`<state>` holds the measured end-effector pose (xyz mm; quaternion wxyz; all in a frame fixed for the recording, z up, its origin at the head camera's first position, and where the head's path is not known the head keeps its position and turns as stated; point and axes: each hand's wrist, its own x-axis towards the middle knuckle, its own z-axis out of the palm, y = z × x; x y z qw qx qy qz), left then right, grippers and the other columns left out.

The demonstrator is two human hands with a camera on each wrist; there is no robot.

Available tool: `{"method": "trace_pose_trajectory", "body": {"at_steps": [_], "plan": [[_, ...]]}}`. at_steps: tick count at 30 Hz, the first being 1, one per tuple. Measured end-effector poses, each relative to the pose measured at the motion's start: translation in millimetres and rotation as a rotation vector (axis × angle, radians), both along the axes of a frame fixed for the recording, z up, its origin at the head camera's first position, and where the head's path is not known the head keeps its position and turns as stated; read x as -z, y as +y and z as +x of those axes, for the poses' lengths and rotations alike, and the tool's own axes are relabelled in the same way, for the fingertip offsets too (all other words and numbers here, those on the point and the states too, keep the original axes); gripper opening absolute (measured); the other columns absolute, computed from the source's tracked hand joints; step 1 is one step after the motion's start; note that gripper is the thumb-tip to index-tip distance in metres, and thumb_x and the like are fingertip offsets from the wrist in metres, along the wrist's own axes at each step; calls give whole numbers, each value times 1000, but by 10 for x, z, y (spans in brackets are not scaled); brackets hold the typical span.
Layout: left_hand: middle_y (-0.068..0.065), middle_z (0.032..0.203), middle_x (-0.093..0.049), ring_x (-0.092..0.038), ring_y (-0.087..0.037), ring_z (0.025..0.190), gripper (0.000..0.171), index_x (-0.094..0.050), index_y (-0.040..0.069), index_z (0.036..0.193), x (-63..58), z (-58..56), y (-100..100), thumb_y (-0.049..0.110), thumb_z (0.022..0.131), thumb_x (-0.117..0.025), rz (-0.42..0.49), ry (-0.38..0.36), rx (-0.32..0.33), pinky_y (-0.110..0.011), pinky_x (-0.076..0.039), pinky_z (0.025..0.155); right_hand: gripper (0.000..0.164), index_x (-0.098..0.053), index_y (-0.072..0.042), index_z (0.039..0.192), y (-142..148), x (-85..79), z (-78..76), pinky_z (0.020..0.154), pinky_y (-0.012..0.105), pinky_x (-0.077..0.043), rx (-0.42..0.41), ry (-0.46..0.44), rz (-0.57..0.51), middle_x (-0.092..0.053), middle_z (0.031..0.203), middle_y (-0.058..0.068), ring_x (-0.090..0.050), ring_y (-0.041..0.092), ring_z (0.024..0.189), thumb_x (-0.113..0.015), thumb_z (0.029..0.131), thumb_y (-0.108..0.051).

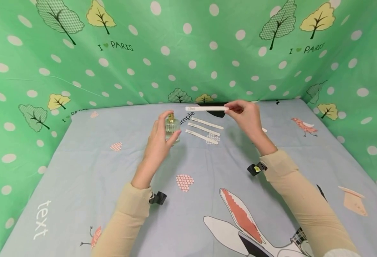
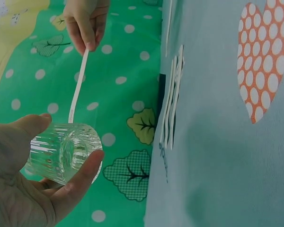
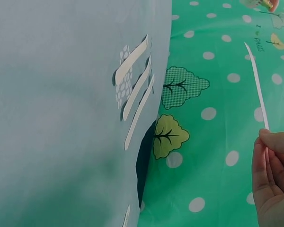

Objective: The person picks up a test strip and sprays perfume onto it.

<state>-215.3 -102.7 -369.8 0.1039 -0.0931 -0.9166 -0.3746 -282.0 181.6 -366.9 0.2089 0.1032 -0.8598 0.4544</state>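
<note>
My left hand (image 1: 156, 140) holds a clear ribbed glass perfume bottle (image 1: 172, 125) with a gold sprayer, raised over the cloth. The index finger reaches to the sprayer's top, and the thumb lies along the glass. In the left wrist view the bottle (image 2: 66, 146) shows its base, and its sprayer is hidden. A thin white paper test strip (image 1: 204, 108) is pinched by its right end between thumb and fingers of my right hand (image 1: 247, 116). Its free end points left toward the bottle, apart from it in the head view.
Three more white strips (image 1: 206, 129) lie side by side on the blue-grey patterned cloth (image 1: 111, 185), between the hands. Part of another strip (image 1: 264, 130) shows beside the right wrist. A green dotted curtain (image 1: 175, 53) hangs behind and at both sides.
</note>
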Motion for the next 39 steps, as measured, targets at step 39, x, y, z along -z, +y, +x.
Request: {"method": "trace_pose_trajectory", "body": {"at_steps": [39], "plan": [[-20,133,-54,-60,-36,104,65,-32,30,148,-79,26,85,29,95,-68,8,-18,-2,-50,-58,79,15,-77,-1,98,-187,37,122,65,6,-49,-73,43,-44,-76,89,16,-58,-12,70,-79,84,-6]]}}
